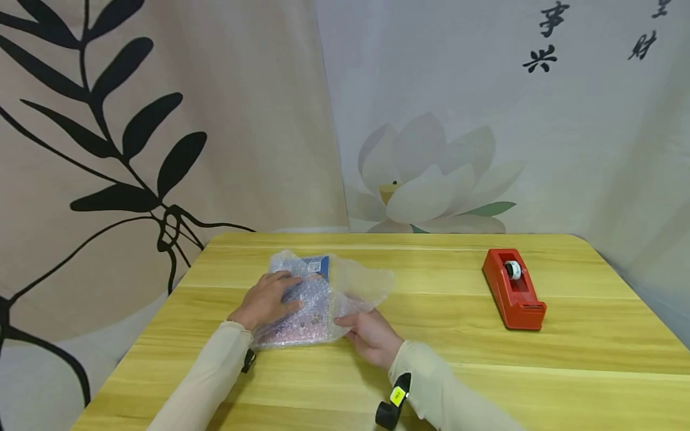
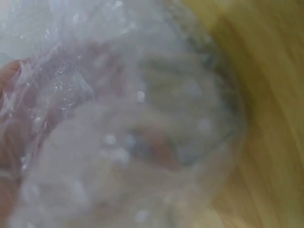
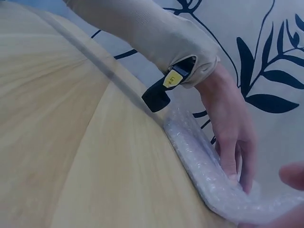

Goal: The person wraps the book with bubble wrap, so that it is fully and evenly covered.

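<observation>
A flat rectangular item with a blue printed corner (image 1: 323, 266) and pinkish lower part lies on the table, wrapped in clear bubble wrap (image 1: 309, 305). My left hand (image 1: 268, 301) rests on the left side of the wrapped item, fingers extended over it. At the lower right, my right hand (image 1: 373, 336) pinches the edge of a loose bubble wrap flap (image 1: 372, 278) that spreads to the right. The right wrist view shows the left hand (image 3: 232, 128) from the side, its fingertips against the bubble wrap (image 3: 199, 166). Blurred bubble wrap (image 2: 109, 156) fills most of the left wrist view.
A red tape dispenser (image 1: 514, 293) with a tape roll (image 1: 513, 270) stands on the right part of the wooden table (image 1: 431, 389). Behind the table's far edge hangs a printed cloth (image 1: 259, 120) with leaves, a lotus flower and characters.
</observation>
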Tool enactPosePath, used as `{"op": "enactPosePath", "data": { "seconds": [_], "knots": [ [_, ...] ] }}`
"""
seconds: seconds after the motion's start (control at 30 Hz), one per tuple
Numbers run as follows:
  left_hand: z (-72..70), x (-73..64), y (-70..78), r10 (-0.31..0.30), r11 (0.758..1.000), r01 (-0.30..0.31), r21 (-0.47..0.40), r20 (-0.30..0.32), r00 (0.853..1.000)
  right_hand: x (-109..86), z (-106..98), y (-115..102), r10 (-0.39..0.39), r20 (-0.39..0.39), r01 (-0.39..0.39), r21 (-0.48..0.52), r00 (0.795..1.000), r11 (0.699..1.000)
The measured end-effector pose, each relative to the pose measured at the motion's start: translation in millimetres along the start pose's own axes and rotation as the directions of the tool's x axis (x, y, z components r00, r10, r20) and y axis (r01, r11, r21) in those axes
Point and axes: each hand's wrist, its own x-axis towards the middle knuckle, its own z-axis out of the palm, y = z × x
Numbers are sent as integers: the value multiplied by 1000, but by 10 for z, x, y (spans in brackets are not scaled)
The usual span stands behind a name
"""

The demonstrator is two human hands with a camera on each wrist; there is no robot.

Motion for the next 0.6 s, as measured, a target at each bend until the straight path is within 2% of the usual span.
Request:
{"op": "enactPosePath", "data": {
  "seconds": [0.13,0.3,0.4,0.6],
  "knots": [
    [-18,11,17,17,1000,-17,10,-8,1000,5,81,5,-40,-48,37,-60,998,997],
    [-36,25,30,18,1000,-18,17,-2,1000,-10,190,25,-107,-91,83,-235,990,968],
    [-43,35,31,22,999,-22,35,-7,1000,-7,255,32,-132,-47,112,-299,990,948],
    [-51,14,14,6,997,-2,79,-61,998,37,335,52,-151,43,155,-415,988,897]
  ]
}}
